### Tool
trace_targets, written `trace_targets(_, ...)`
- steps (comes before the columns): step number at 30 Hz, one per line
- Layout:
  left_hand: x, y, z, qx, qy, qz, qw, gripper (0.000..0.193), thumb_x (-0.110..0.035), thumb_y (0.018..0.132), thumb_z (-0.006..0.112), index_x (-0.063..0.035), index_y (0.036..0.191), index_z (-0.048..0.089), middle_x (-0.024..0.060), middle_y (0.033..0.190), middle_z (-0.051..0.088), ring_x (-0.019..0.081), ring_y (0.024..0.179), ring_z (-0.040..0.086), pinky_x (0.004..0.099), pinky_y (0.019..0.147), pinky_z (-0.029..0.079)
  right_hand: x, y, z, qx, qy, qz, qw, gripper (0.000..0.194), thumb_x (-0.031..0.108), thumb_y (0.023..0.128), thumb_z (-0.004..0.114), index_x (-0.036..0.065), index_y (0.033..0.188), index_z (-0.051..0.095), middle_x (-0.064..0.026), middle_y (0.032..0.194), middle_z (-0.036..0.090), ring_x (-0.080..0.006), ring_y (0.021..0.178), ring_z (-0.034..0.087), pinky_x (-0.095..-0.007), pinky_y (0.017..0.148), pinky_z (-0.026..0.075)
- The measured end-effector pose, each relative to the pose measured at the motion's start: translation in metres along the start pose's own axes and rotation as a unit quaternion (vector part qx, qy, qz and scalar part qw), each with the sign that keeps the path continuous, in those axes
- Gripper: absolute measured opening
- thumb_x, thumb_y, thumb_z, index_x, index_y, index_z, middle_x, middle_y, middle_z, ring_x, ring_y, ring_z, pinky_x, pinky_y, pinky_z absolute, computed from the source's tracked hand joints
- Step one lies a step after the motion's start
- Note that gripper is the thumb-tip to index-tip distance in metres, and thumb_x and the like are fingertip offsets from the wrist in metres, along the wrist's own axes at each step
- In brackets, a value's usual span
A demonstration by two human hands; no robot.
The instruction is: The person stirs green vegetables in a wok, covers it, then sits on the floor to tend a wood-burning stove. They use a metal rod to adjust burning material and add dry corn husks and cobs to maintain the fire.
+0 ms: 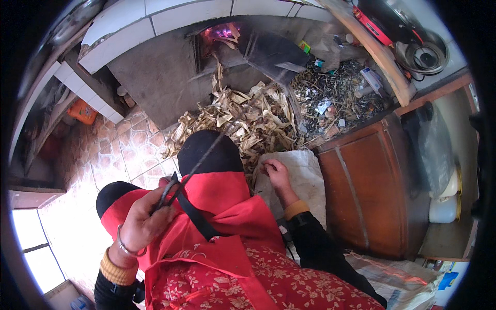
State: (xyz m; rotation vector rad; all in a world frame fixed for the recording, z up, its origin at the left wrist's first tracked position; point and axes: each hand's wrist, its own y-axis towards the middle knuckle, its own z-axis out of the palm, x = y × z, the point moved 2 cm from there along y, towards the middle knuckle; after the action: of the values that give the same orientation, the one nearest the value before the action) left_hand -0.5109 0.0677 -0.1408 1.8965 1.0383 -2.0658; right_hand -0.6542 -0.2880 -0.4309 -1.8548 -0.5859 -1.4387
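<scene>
My left hand [149, 221] grips the handle end of a long, thin dark metal fire tool [203, 157], which slants up and right across my knee. My right hand [278, 177] is over a white woven sack [308, 174], fingers curled; whether they pinch anything is hidden. In front of my knees lies a heap of dry corn husks [248, 116]. Above it, flames glow in the firebox opening [223, 31] of a stove, with husks sticking out. The dark metal stove door [275, 50] stands swung out to the right.
Ash and litter [329, 95] lie right of the husk heap. A brown wooden cabinet [360, 190] borders my right side. A red and black electric pan [374, 23] and a metal pot [426, 58] sit at upper right. An orange bag [82, 111] rests at left.
</scene>
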Motion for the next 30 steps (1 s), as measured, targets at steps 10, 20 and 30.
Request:
trace_targets(10, -0.002, 0.002, 0.017, 0.092, -0.009, 0.018, 0.996, 0.044, 0.002, 0.092, 0.048, -0.0024, 0.135, 0.048, -0.001, 0.083, 0.053, 0.0061, 0.071, 0.047, 0.0198, 0.063, 0.039, -0.001, 0.015, 0.01, 0.012, -0.009, -0.004, 1.0, 0.017, 0.003, 0.094, 0.053, 0.0, 0.107, 0.062, -0.007, 0.097, 0.065, -0.0173, 0.084, 0.065, -0.0294, 0.081, 0.054)
trace_targets(20, -0.022, 0.151, 0.058, 0.088, 0.108, 0.126, 0.982, 0.046, -0.001, 0.085, 0.048, -0.0047, 0.132, 0.051, -0.0027, 0.074, 0.052, 0.0075, 0.065, 0.047, 0.023, 0.058, 0.04, -0.024, 0.003, -0.008, -0.003, -0.033, -0.019, 0.999, 0.016, 0.001, 0.094, 0.051, -0.002, 0.106, 0.062, -0.0108, 0.098, 0.065, -0.02, 0.089, 0.065, -0.0328, 0.083, 0.055)
trace_targets(30, -0.006, 0.091, 0.039, 0.011, 0.032, 0.04, 0.999, 0.044, 0.001, 0.088, 0.049, -0.0041, 0.133, 0.051, -0.0032, 0.076, 0.054, 0.008, 0.068, 0.05, 0.0235, 0.061, 0.043, -0.004, -0.004, -0.008, -0.01, 0.096, 0.032, 0.995, 0.015, 0.002, 0.094, 0.053, -0.002, 0.105, 0.062, -0.0094, 0.099, 0.065, -0.021, 0.088, 0.066, -0.0336, 0.081, 0.056)
